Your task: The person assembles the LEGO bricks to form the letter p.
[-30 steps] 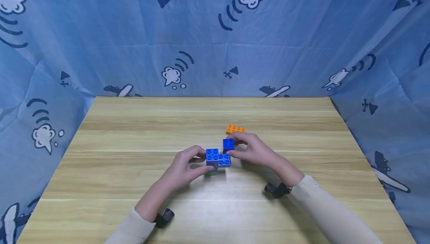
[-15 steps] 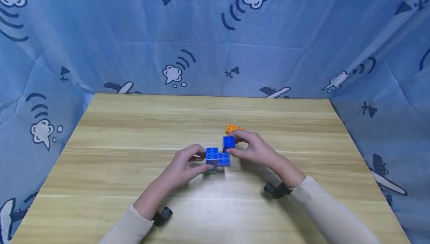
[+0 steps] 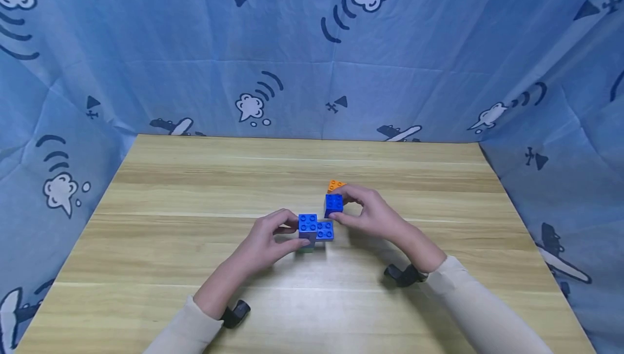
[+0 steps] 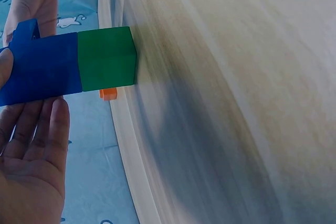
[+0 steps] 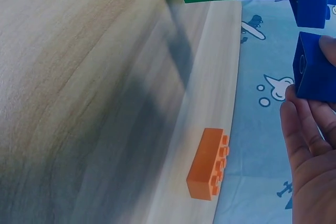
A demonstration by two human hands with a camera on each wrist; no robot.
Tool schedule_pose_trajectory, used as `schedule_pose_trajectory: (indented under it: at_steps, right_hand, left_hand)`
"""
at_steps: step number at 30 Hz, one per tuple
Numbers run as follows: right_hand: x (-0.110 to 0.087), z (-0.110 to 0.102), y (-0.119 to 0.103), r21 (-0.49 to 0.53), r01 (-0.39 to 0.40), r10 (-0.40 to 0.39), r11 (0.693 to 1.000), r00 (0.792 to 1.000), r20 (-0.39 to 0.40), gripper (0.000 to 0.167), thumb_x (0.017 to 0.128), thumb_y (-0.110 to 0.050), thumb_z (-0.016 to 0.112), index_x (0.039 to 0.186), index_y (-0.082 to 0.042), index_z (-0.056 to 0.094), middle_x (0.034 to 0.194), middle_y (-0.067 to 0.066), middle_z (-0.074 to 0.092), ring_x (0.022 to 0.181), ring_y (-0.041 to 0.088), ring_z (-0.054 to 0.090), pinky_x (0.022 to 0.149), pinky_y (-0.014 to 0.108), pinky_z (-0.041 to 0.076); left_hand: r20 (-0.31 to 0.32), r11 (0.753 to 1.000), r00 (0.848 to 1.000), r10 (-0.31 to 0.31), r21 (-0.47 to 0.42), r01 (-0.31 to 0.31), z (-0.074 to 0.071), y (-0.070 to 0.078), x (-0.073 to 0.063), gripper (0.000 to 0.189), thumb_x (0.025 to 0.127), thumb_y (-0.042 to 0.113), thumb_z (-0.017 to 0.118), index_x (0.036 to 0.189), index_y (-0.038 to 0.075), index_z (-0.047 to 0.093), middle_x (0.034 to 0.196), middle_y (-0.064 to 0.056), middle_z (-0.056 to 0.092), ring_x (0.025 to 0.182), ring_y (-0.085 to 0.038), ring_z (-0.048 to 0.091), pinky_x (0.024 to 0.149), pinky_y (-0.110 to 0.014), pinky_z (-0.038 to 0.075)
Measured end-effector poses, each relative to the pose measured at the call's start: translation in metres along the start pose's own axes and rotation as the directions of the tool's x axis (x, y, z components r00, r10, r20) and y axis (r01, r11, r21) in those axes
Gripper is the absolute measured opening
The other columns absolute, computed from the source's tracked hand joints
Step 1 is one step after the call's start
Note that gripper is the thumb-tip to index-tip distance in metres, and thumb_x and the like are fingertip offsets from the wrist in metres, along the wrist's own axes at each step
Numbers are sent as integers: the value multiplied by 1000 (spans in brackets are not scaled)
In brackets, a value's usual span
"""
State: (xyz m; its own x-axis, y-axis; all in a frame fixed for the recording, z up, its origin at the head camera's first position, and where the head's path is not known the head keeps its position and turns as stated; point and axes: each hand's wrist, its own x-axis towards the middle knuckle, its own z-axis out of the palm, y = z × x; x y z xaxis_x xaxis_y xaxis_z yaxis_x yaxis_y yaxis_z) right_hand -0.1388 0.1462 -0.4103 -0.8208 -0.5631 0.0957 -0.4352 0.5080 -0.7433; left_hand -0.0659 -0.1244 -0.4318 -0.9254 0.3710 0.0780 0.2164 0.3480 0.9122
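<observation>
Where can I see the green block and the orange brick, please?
Green block (image 4: 107, 60): left wrist view, on its flat side.
Orange brick (image 5: 206, 159): right wrist view, on its smooth long side.

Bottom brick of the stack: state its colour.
The bottom brick is green, clearest in the left wrist view.

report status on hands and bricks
Left hand holds blue-green stack. Right hand pinches separate blue brick. Orange brick farther off, not between them.

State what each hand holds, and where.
Left hand: the blue-and-green stack, by its blue upper part. Right hand: a separate blue block, by opposite sides.
</observation>
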Motion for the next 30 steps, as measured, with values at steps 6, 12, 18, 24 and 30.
schedule_pose_trajectory:
  at_steps: [6, 12, 18, 24, 30]
  right_hand:
    - [-3, -1, -2, 29, 0, 0, 1000, 1000, -17, 37, 91, -17, 83, 124, -9, 69, 116, 6, 75, 103, 22, 71, 103, 54, 61]
    - [-6, -2, -5, 63, 21, -19, 998, 999, -33, 36, 90, -14, 83, 123, -7, 69, 116, 6, 75, 102, 21, 70, 102, 54, 62]
    - [-10, -4, -12, 77, 29, -26, 997, 999, -38, 36, 89, -11, 84, 122, -7, 70, 113, 4, 74, 101, 18, 70, 99, 50, 64]
    - [-13, -4, -14, 88, 50, -48, 995, 999, -23, 35, 88, -11, 85, 120, -8, 70, 112, 3, 75, 100, 17, 69, 96, 47, 65]
    - [-17, -3, -15, 87, 62, -61, 994, 998, -9, 34, 88, -13, 85, 118, -10, 70, 111, 0, 75, 102, 14, 69, 97, 46, 65]
  left_hand:
    - [-1, 1000, 1000, 2, 1, -2, 0, 0, -1, 27, 91, 18, 83, 113, 14, 69, 113, -3, 74, 113, -23, 74, 100, -31, 63]
    - [-7, 1000, 1000, 19, 0, -19, 0, -2, 0, 27, 90, 16, 83, 112, 12, 69, 114, -5, 74, 112, -24, 74, 100, -30, 63]
    - [-10, 1000, 1000, 24, -10, -24, 0, -3, 1, 26, 90, 15, 83, 112, 11, 69, 114, -5, 74, 113, -24, 74, 100, -34, 64]
    - [-10, 1000, 1000, 14, -17, -14, 0, -2, 1, 27, 90, 15, 83, 112, 12, 69, 115, -6, 75, 113, -25, 74, 100, -33, 64]
    - [-12, 1000, 1000, 14, -15, -14, 1, -2, 0, 27, 90, 15, 83, 113, 12, 69, 115, -6, 74, 113, -25, 74, 99, -29, 63]
